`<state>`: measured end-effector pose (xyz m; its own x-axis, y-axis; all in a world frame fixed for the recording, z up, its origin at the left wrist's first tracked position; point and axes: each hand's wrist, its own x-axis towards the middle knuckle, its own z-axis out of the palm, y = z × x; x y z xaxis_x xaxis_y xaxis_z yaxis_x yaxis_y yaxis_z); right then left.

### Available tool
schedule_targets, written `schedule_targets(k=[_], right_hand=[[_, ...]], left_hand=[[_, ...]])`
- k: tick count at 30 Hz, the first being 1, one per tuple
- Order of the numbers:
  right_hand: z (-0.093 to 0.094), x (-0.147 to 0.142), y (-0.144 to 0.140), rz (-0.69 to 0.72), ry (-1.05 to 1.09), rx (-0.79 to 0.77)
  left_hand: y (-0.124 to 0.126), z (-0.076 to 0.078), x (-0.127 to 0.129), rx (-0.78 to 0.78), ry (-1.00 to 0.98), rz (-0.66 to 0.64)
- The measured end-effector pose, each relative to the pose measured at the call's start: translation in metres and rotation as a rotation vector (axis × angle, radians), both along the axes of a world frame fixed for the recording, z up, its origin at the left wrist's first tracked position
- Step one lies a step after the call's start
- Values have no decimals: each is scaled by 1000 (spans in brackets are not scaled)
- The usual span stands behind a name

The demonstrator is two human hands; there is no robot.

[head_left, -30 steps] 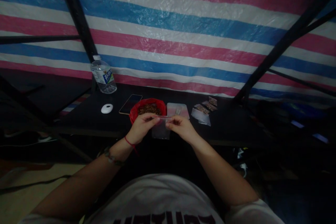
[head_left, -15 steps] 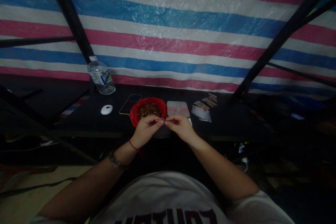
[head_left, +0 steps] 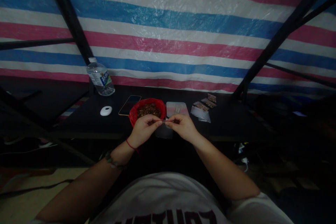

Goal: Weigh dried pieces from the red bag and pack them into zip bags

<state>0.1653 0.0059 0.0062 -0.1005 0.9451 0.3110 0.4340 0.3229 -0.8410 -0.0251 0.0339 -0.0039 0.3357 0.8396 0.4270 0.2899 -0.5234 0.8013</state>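
Both my hands pinch the top edge of a small clear bag (head_left: pixel 163 131), left hand (head_left: pixel 143 130) and right hand (head_left: pixel 183 127) fingers clenched on it, right over the bench (head_left: pixel 86 119) front edge, just before the red bowl (head_left: pixel 147 109).

Water bottle (head_left: pixel 100 77), white oval gadget (head_left: pixel 106 111), phone (head_left: pixel 129 100), striped tarp (head_left: pixel 168 35), black table (head_left: pixel 225 122)
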Motion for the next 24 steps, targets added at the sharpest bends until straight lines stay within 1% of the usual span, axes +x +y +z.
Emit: schedule_targets(k=[5,9,14,18,20,22,24], right_hand=[[6,8,3,-26,106,-49],[7,9,4,-38,110,-58],[8,7,2,-58,89,-24],[6,5,0,-55,70,13],[5,7,1,-57,99,47],[7,17,6,-100,196,86],[11,38,16,-215,314,132]], left_hand=[[4,4,-4,2,-22,44],[6,4,-5,-62,-71,63],[6,2,-3,-121,-124,76],[6,1,-4,-101,-119,94],[7,0,-5,-77,-105,109],[8,-1,-6,-54,-100,139],[9,-2,-7,-45,-103,172]])
